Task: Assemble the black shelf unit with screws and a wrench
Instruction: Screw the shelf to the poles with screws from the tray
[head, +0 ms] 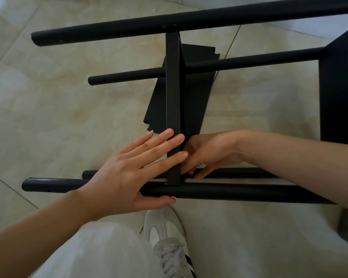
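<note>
You're mid-assembly: the black shelf unit [189,189] lies on its side on the tiled floor [48,97], four round poles running left to right, one end panel [339,93] already on at the right edge of the view. The step in hand looks like fixing the middle shelf panel [173,97] (seen edge-on, standing between the far pole and the near pole [239,192]) at its near corner. A loose black panel [197,87] lies flat on the floor under the frame.

Your left hand [129,173] is flat and open, fingers straight against the left face of the shelf panel, thumb under the near pole. Your right hand [207,153] is curled in behind the panel's right face, fingertips down by the lower pole; whether it pinches a screw, can't tell (hidden by the panel). No wrench in view.

Next move likely calls for lining up the corner hole with the pole hole, holding the panel square while a screw starts.
</note>
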